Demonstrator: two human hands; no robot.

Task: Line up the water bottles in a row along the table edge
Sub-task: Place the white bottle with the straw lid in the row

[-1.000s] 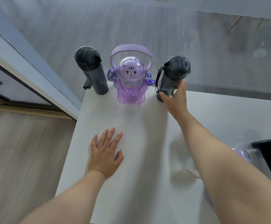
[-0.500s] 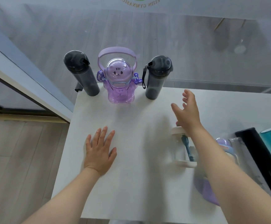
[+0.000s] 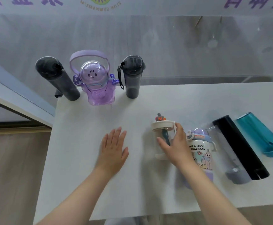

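Note:
Three bottles stand in a row at the far edge of the white table (image 3: 83,184): a tall dark bottle (image 3: 57,78), a purple astronaut-shaped bottle (image 3: 96,83) with a hoop handle, and a smoky grey bottle (image 3: 132,75) with a strap. My right hand (image 3: 174,143) is wrapped around a clear cup-like bottle (image 3: 162,129) with a cream lid and a straw, mid-table. My left hand (image 3: 113,148) lies flat on the table, fingers spread, holding nothing.
To the right of my right hand stand a white-and-purple cartoon bottle (image 3: 200,153), a clear bottle with a grey base (image 3: 230,159), a tall black bottle (image 3: 239,146) and a teal bottle (image 3: 261,135). A glass wall rises behind the table; floor lies to the left.
My right hand left the smoky grey bottle at the far edge, came back toward me and closed around the clear cream-lidded bottle. My left hand stayed flat.

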